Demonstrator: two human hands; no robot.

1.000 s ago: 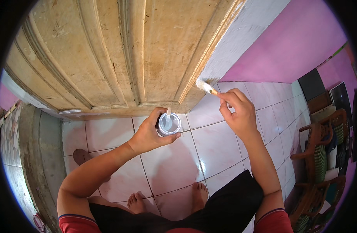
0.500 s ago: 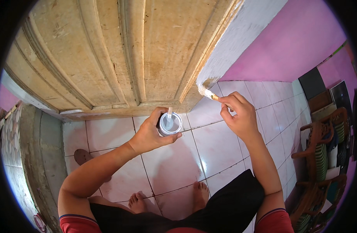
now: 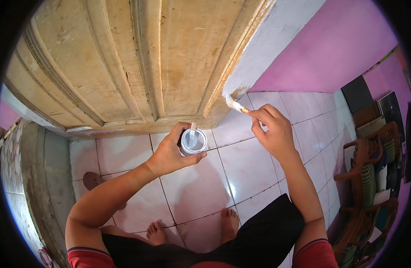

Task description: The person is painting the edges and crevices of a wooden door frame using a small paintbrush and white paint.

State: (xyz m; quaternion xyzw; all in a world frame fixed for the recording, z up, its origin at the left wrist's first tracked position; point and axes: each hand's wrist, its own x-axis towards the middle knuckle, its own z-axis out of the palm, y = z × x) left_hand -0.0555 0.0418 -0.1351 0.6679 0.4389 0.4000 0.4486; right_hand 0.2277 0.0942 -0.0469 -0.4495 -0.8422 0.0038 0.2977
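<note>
White-bristled small paintbrush [image 3: 235,106], pinched in right hand [image 3: 271,129], has risen onto the white-painted door frame edge [image 3: 263,49]; left hand [image 3: 169,152] grips the round paint tin [image 3: 193,141].

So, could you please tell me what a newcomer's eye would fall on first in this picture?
Probably the right hand at centre right, pressing a small paintbrush to the white-painted edge of the big worn wooden door that fills the top. Next, the left hand at centre, holding a small can of white paint over the pale tiled floor, with the bright pink wall at upper right.
</note>
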